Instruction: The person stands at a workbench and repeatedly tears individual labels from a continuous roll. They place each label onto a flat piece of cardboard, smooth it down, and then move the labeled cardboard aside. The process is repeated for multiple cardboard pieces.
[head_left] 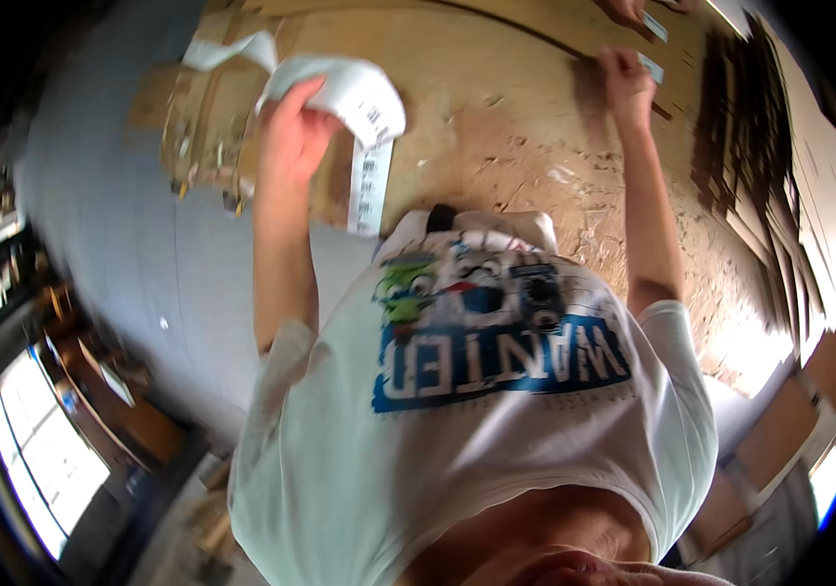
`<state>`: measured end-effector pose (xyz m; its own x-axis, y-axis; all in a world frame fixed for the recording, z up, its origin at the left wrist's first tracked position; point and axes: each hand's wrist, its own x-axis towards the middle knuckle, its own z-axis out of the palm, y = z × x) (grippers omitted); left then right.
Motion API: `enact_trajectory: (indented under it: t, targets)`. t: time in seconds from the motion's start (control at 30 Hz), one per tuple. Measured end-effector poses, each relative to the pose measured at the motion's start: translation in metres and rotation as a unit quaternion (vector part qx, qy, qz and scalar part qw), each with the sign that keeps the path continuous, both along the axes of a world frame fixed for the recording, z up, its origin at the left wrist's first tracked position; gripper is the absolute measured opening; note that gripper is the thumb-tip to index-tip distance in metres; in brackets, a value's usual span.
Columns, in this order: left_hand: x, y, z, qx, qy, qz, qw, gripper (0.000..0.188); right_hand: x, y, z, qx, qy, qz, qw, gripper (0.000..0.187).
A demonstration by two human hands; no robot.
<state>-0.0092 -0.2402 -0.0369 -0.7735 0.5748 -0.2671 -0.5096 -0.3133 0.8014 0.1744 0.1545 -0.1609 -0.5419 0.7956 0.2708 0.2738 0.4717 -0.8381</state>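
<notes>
My left hand (299, 135) is closed on a curling strip of white printed labels (340, 90). One end of the strip hangs down past the near edge of the cardboard, and the other trails off to the far left. Farther out on the right, my right hand (627, 86) pinches a small pale label (650, 68) by its edge, over the brown cardboard sheet (477, 117). Whether the label touches the cardboard, I cannot tell.
Another person's hand (623, 10) is at the top edge, near a second pale label (654, 27). Flat cardboard sheets (760, 176) stand layered on the right. Grey floor (125, 205) lies to the left, with a bright window (47, 459) beyond.
</notes>
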Motion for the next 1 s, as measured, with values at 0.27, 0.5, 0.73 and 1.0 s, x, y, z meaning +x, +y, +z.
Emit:
enact_trajectory:
  t: [0.27, 0.5, 0.73, 1.0]
  targets:
    - [0.024, -0.013, 0.055, 0.072, 0.113, -0.047, 0.990, 0.026, -0.050, -0.262, 0.147, -0.338, 0.178, 0.438, 0.813, 0.064]
    - [0.049, -0.076, 0.027, -0.158, 0.430, -0.074, 0.886, 0.032, -0.047, -0.296, 0.159, -0.299, 0.115, 0.514, 0.796, 0.072]
    - [0.038, -0.054, -0.005, 0.043, -0.041, -0.061, 0.996, 0.026, -0.067, -0.295, 0.139, -0.258, 0.052, 0.485, 0.834, 0.041]
    - [0.006, -0.017, -0.046, 0.046, -0.156, -0.106, 0.981, 0.025, -0.072, -0.286, 0.125, -0.039, 0.030, 0.318, 0.947, 0.017]
